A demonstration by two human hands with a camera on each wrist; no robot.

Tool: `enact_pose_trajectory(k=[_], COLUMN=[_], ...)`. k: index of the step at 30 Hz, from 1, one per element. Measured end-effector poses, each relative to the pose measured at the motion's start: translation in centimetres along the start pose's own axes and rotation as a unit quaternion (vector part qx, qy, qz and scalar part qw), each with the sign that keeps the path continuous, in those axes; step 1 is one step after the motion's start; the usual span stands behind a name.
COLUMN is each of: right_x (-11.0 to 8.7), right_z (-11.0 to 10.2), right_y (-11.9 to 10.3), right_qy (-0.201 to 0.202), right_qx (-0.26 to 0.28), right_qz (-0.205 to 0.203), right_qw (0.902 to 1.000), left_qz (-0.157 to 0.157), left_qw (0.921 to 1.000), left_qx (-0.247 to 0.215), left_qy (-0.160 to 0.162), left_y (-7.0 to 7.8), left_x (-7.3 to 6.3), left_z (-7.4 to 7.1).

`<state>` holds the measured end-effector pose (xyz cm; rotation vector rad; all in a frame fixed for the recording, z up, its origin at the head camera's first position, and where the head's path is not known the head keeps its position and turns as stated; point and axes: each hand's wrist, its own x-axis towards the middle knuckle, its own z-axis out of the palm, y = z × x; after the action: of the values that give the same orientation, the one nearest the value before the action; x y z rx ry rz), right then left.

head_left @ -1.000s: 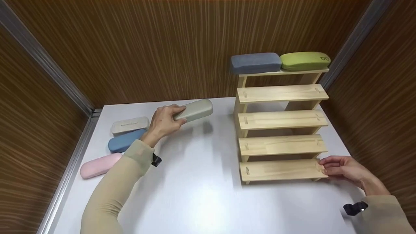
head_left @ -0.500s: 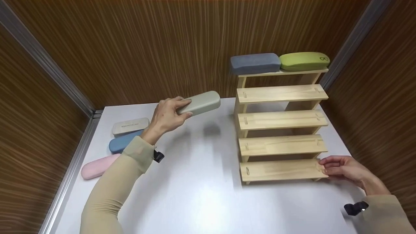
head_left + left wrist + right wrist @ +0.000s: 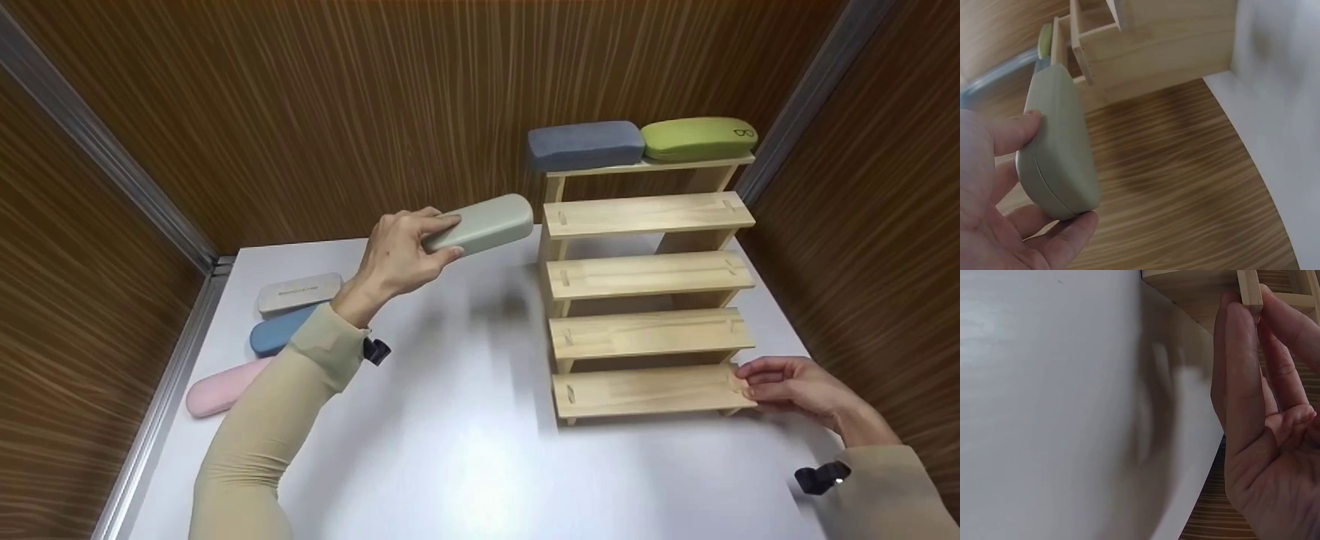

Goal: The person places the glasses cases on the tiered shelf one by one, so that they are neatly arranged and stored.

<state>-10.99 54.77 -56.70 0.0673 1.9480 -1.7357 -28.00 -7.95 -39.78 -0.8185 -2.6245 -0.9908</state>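
Moving rightward and higher over the last second, the left hand grips the grey-green case by its left end, above the white table. The case is now nearer the left side of the wooden rack, so the carry appears well advanced; it rests on no shelf. The right hand still pinches the right end of the lowest shelf, apparently steadying the rack.

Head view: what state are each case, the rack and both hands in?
Sage case: closed, held off the table
Left hand: gripping the sage case
Right hand: pinching the lowest shelf's end
Wooden rack: upright
Slate case: closed, on the rack
Lime case: closed, on the rack
White case: closed, on the table
Blue case: on the table, partly hidden
Pink case: on the table, partly hidden
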Motion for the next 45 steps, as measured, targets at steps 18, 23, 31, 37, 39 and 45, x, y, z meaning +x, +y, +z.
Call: enact_pose_trajectory(k=[18, 23, 31, 37, 39, 45], right_x=[0.1, 0.1, 0.1, -0.3, -0.4, -0.6], right_z=[0.1, 0.2, 0.2, 0.2, 0.2, 0.3], right_y=[0.0, 0.0, 0.0, 0.2, 0.2, 0.3], right_qy=[-0.003, -0.006, 0.000, -0.003, -0.002, 0.005], right_qx=[0.005, 0.014, 0.003, 0.008, 0.012, 0.013], right_qz=[-0.002, 0.000, 0.001, -0.008, -0.007, -0.003], right_qw=[1.0000, 0.9999, 1.0000, 0.9999, 0.9999, 0.9999], left_qz=[0.053, 0.057, 0.060, 0.066, 0.066, 0.063], left_qw=[0.9984, 0.9982, 0.9980, 0.9970, 0.9968, 0.9967], left_qx=[0.019, 0.016, 0.006, 0.013, 0.015, 0.014], left_qy=[-0.008, -0.009, -0.018, -0.037, -0.044, -0.049], left_y=[4.5, 5.1, 6.7, 8.4, 8.9, 10.3], left_x=[3.2, 4.0, 5.6, 6.8, 7.2, 8.2], left_z=[1.4, 2.0, 3.1, 4.5, 5.0, 6.5])
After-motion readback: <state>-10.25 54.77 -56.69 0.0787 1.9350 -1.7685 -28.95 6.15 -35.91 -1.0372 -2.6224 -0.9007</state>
